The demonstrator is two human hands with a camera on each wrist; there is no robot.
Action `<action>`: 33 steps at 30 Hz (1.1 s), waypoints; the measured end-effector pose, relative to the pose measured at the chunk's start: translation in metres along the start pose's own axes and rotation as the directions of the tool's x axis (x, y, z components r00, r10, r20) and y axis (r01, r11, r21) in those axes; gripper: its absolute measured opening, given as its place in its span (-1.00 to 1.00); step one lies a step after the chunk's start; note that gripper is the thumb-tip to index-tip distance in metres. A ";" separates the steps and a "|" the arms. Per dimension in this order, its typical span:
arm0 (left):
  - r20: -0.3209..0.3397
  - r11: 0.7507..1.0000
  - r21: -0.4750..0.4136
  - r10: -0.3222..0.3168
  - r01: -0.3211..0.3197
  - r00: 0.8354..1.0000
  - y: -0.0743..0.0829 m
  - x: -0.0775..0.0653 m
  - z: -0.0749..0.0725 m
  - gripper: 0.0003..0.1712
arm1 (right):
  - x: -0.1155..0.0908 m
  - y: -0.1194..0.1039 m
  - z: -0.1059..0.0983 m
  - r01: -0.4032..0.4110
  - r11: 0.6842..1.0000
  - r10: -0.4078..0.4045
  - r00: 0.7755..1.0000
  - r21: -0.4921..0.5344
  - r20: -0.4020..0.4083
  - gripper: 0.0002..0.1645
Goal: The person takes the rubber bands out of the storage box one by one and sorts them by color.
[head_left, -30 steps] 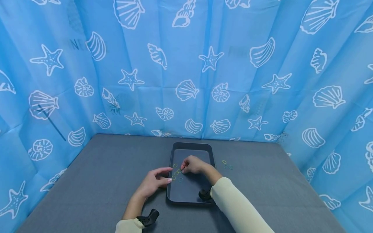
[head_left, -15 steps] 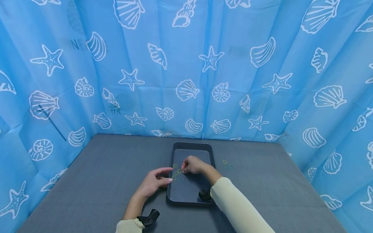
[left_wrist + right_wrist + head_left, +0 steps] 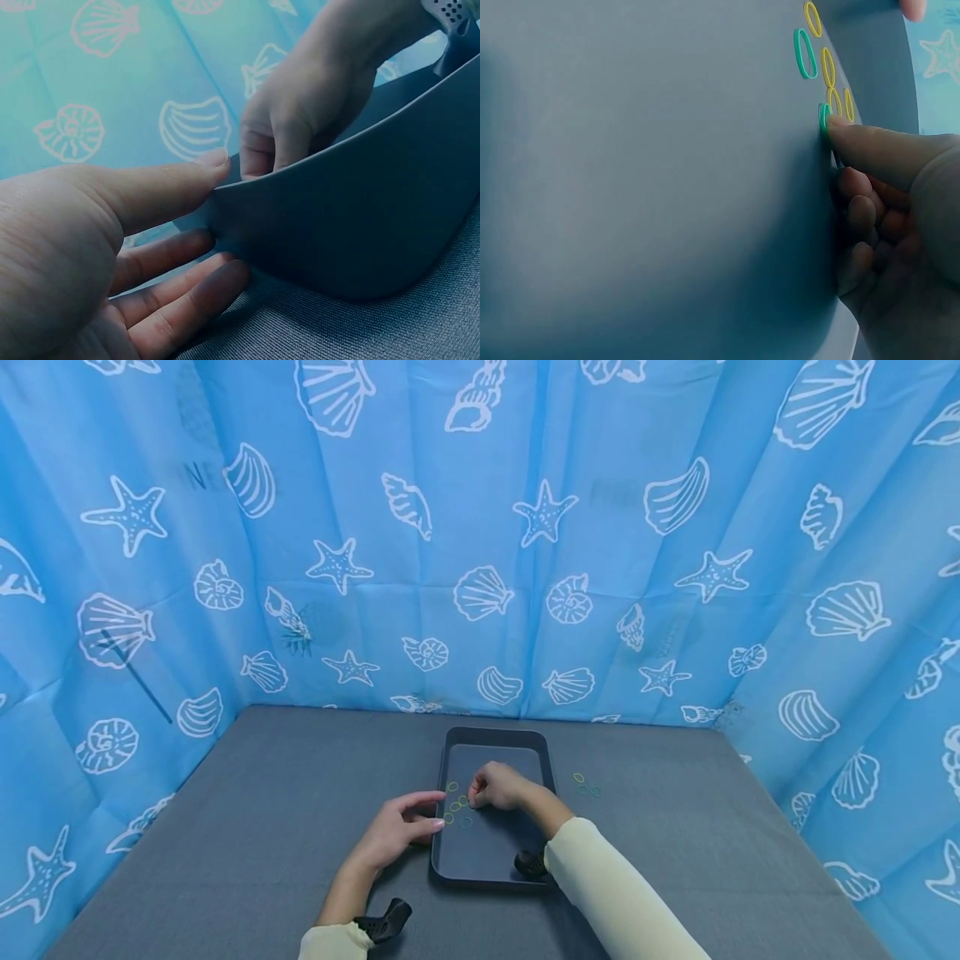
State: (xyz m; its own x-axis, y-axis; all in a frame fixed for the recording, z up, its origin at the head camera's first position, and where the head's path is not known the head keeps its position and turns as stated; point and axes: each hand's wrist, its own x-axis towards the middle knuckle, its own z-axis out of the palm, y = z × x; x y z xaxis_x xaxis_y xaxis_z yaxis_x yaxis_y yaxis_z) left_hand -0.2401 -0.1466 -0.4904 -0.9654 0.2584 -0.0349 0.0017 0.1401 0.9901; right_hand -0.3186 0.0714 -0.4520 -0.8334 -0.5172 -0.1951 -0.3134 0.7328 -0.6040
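In the head view a dark grey tray (image 3: 491, 868) lies on the table. My left hand (image 3: 392, 832) holds its left side, thumb at the rim and other fingers along the outer wall in the left wrist view. Inside the tray, my right hand (image 3: 497, 785) pinches a green rubber band (image 3: 822, 114) with the thumb tip over its lower end; the remaining fingers are curled. Several yellow rubber bands (image 3: 824, 66) lie beside it toward the tray's left wall, along with another green rubber band (image 3: 798, 54).
Right of the tray, a yellow rubber band (image 3: 578, 777) and two green rubber bands (image 3: 596, 792) lie on the grey tablecloth (image 3: 675, 843). A blue curtain (image 3: 420, 543) with white shells and starfish surrounds the table. Black wrist devices (image 3: 384, 921) sit on both forearms.
Both hands keep almost the same places. The view shifts very slightly; the rubber bands and tray look unchanged.
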 end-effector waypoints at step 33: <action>-0.001 1.000 0.008 -0.005 0.005 1.000 0.000 0.000 0.002 -0.45 | -0.010 0.008 -0.011 0.119 0.991 -0.118 0.993 0.064 -0.022 -0.84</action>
State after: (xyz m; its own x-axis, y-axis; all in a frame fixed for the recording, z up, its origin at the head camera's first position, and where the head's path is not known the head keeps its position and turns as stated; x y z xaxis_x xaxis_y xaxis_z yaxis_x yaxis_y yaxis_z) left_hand -0.2394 -0.1451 -0.4904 -0.9656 0.2569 -0.0395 -0.0010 0.1485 0.9889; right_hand -0.3181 0.0872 -0.4460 -0.8005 -0.5899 -0.1054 -0.3804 0.6361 -0.6714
